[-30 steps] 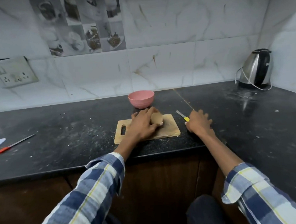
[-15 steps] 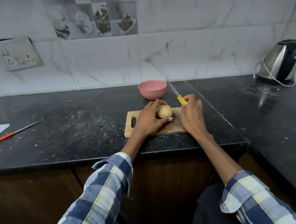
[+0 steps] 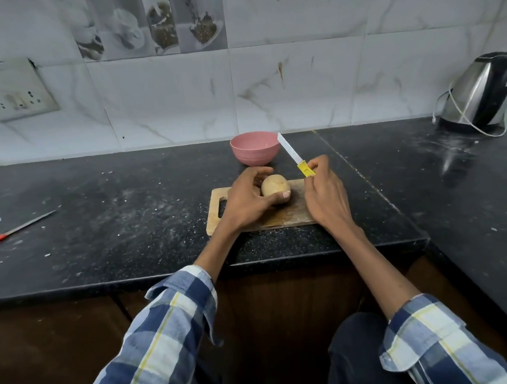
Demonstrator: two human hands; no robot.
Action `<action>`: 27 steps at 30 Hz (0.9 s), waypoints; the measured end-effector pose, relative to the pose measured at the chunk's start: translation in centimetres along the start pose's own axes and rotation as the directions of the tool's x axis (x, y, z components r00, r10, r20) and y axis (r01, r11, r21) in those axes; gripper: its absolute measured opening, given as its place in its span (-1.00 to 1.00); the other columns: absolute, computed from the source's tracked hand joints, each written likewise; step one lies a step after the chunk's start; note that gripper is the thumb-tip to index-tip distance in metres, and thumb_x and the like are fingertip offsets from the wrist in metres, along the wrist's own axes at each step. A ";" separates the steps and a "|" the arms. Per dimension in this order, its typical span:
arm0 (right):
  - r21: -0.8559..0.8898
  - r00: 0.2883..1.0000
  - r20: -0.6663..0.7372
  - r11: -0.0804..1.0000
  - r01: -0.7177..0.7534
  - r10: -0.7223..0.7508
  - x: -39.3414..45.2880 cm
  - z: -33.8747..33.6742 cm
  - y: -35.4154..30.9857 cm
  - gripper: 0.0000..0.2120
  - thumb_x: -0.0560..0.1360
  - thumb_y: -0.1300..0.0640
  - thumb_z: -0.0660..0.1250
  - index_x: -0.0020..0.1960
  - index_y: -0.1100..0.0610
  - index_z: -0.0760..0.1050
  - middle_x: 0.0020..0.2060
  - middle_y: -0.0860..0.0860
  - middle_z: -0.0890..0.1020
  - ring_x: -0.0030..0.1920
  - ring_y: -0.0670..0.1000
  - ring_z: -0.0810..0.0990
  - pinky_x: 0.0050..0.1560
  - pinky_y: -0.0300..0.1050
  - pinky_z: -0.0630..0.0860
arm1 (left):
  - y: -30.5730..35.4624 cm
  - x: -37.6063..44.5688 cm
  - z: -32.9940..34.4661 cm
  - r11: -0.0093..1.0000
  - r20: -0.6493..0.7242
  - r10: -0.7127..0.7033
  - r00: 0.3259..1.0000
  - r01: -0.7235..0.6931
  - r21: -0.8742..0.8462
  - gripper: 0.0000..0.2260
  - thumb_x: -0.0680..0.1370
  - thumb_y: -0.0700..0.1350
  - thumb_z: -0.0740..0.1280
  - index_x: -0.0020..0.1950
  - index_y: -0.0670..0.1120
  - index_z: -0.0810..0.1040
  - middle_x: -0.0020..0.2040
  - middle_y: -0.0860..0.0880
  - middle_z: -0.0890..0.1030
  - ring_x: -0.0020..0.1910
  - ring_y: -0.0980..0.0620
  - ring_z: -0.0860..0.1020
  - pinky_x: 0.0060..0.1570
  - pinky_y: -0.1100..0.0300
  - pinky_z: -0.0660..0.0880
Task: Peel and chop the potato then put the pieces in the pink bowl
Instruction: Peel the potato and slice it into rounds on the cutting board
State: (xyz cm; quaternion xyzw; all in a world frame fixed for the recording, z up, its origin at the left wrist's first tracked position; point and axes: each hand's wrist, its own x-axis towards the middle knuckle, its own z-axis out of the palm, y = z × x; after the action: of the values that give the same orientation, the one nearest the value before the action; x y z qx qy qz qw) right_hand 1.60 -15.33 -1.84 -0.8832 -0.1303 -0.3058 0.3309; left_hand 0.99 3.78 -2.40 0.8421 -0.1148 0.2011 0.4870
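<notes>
So, had the potato (image 3: 275,185) sitting unpeeled on the wooden cutting board (image 3: 289,216), toward the board's far edge. Left hand (image 3: 247,199) curled around it from the left side, thumb pressed against the near face and fingers arched over the far side, so definitely gripping it. Right hand (image 3: 324,188) wrapped around the yellow handle of a knife (image 3: 296,156), blade pale and pointing up and away to the left, lifted clear of the potato and not touching it. Looked like the blade tip overlapped the rim of the pink bowl (image 3: 254,147) from this angle, but couldn't tell whether it was actually above the bowl or just in front of it. Bowl parked on the dark speckled surface (image 3: 116,228) just behind the board, nothing visible inside from here. Board set close to the front edge of the surface, handle slot on its left end.

Off to the far left, spotted a second knife with a red handle (image 3: 16,229) lying flat, next to a white corner of something at the frame edge. Steel kettle (image 3: 480,90) with its cord tucked in the right-hand corner against the tiled wall, and a socket plate (image 3: 13,91) up on the left. Checked blue sleeves (image 3: 166,337) rolled partway up both forearms.
</notes>
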 end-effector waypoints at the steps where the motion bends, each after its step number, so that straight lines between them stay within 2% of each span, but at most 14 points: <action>1: 0.008 1.000 0.005 1.000 -0.012 0.012 0.0 0.0 -0.1 -0.90 0.66 0.16 0.14 0.16 0.06 0.27 -0.16 0.05 0.57 -0.23 0.08 0.56 -0.24 0.05 0.48 | 0.1 -0.1 -0.1 1.000 0.005 -0.008 1.000 0.008 0.000 -0.28 0.28 0.18 0.67 0.36 0.01 0.56 0.18 0.10 0.64 0.13 0.18 0.60 0.19 0.19 0.56; 4: 0.035 0.998 0.031 0.998 -0.059 0.058 0.1 0.0 -0.2 -0.79 0.66 0.00 0.23 0.20 0.01 0.24 -0.18 0.00 0.60 -0.28 0.06 0.58 -0.27 0.01 0.51 | 0.2 -0.1 -0.3 1.000 0.000 0.016 1.000 -0.016 0.002 -0.34 0.28 0.11 0.70 0.31 0.01 0.60 0.20 0.10 0.63 0.12 0.21 0.59 0.13 0.27 0.54; 7: 0.066 0.997 0.061 0.997 -0.041 0.037 0.1 0.0 -0.2 -0.72 0.65 0.11 0.25 0.27 0.02 0.20 -0.19 0.04 0.58 -0.31 0.10 0.57 -0.32 -0.01 0.45 | 0.2 -0.1 -0.4 0.996 -0.018 0.088 0.996 -0.088 0.001 -0.43 0.27 0.07 0.71 0.22 0.05 0.64 0.18 0.12 0.64 0.13 0.17 0.60 0.17 0.07 0.58; 10: 0.125 0.999 0.048 0.992 -0.028 0.023 0.0 0.0 0.0 -0.78 0.68 0.16 0.18 0.27 0.04 0.21 -0.20 0.05 0.57 -0.33 0.11 0.55 -0.33 -0.03 0.36 | 0.3 -0.1 -0.1 0.992 0.021 0.126 0.992 -0.127 0.028 -0.44 0.29 0.05 0.70 0.22 0.08 0.58 0.15 0.15 0.64 0.09 0.15 0.60 0.14 -0.08 0.59; 13: 0.110 0.999 0.045 0.993 -0.033 0.029 -0.1 -0.1 -0.2 -0.85 0.70 0.14 0.13 0.25 0.03 0.24 -0.30 -0.02 0.52 -0.35 0.11 0.53 -0.34 -0.03 0.34 | 0.7 -0.3 0.0 0.980 0.058 0.103 0.993 -0.111 0.165 -0.45 0.32 0.24 0.61 0.22 0.28 0.46 0.08 0.19 0.64 -0.06 0.16 0.63 0.17 -0.18 0.53; 17: -0.025 0.996 0.062 0.998 -0.061 0.062 -0.2 -0.2 -0.1 -0.83 0.69 0.14 0.14 0.28 0.06 0.29 -0.15 0.08 0.61 -0.21 0.19 0.56 -0.26 0.04 0.38 | 0.9 -0.3 -0.1 0.980 0.086 0.117 0.989 -0.129 0.152 -0.47 0.40 0.26 0.53 0.32 0.21 0.49 0.20 0.19 0.64 0.16 0.15 0.60 0.17 -0.11 0.56; 19: -0.093 0.987 0.077 0.987 -0.134 0.141 0.0 0.1 0.1 -0.85 0.70 0.16 0.13 0.24 0.14 0.35 -0.05 0.18 0.63 -0.11 0.27 0.58 -0.21 0.03 0.34 | 0.9 -0.3 -0.2 0.984 0.077 0.086 0.993 -0.096 0.148 -0.43 0.41 0.22 0.56 0.37 0.15 0.51 0.25 0.16 0.64 0.22 0.15 0.59 0.21 -0.04 0.56; 22: 0.019 0.953 0.144 0.962 -0.273 0.267 0.6 0.5 0.6 -0.86 0.69 0.21 0.13 0.17 0.19 0.44 0.00 0.19 0.63 -0.01 0.25 0.59 -0.15 0.01 0.33 | 0.7 -0.2 -0.4 0.991 0.050 0.048 0.998 -0.053 0.120 -0.50 0.40 0.11 0.62 0.28 0.06 0.60 0.18 0.14 0.67 0.16 0.16 0.60 0.22 0.02 0.56; 27: 0.201 0.930 0.202 0.916 -0.346 0.307 0.8 0.5 0.7 -0.85 0.64 0.23 0.14 0.10 0.14 0.47 -0.09 0.11 0.65 -0.05 0.15 0.61 -0.10 0.02 0.47 | 0.9 -0.5 -1.1 0.990 0.069 0.056 0.996 -0.065 0.126 -0.52 0.38 0.12 0.63 0.24 0.05 0.63 0.13 0.15 0.68 0.14 0.20 0.60 0.20 0.12 0.55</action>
State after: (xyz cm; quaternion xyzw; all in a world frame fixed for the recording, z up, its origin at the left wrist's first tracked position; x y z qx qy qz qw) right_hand 2.79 -15.51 -1.99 -0.8698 -0.0428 -0.1538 0.4669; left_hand -0.08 4.24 -1.46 0.8738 -0.1429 0.1953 0.4219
